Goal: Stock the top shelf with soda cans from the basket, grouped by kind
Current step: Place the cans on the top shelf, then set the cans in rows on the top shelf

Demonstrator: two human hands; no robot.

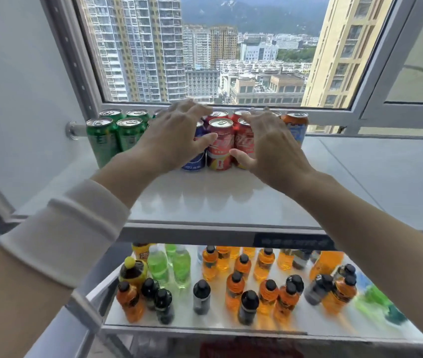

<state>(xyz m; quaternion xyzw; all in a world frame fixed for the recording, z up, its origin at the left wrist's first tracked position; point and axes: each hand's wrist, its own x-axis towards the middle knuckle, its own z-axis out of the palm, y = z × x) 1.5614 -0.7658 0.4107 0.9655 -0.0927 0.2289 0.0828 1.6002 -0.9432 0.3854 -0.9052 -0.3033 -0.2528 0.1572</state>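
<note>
- Two hands reach over the cans at the back edge of the top shelf [231, 197]. Your left hand [176, 135] lies spread across the blue can [194, 161] and its neighbours, and your right hand [269, 143] is spread over the red cans [242, 143]. On both hands the fingers are apart and clamp nothing. Both thumbs appear to rest against the front red can [220, 148].
- All cans stand upright along the back edge. The green cans [104, 143] are nearest the back left corner, followed by blue, red and one orange can [295, 125]. The basket is out of view.
- Risk: pressing the groups together with flat hands could tip a front can towards the front edge, where nothing braces it.
- Risk: blue touches red, so a sideways shove could mix the kinds.
- Risk: a can that falls would land among the bottles [231, 280] on the shelf below.
</note>
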